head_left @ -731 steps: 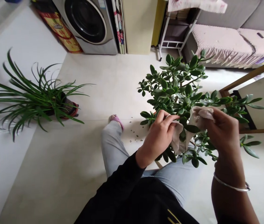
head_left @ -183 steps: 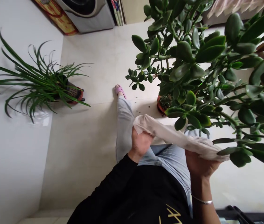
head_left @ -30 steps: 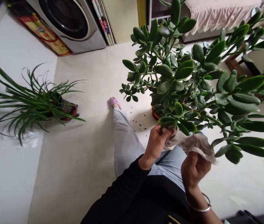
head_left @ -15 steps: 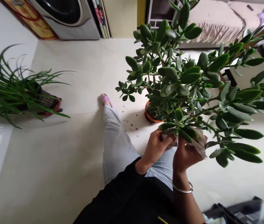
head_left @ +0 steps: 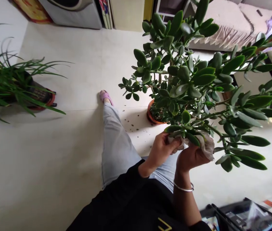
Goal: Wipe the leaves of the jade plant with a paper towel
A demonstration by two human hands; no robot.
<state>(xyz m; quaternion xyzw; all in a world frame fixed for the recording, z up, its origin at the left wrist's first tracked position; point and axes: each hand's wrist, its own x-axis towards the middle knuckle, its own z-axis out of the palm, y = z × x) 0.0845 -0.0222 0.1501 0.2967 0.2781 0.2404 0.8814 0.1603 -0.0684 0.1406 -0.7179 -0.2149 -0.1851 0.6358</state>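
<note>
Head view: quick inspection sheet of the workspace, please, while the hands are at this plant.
surface: pale tile floor, with soil specks beside the pot.
job's things: jade plant in a terracotta pot; pale cloth against its leaves.
clutter: black container holding papers, lower right.
hands: left hand and right hand both hold the cloth.
cables: nothing seen.
surroundings: long-leaved potted plant, washing machine, sofa.
</note>
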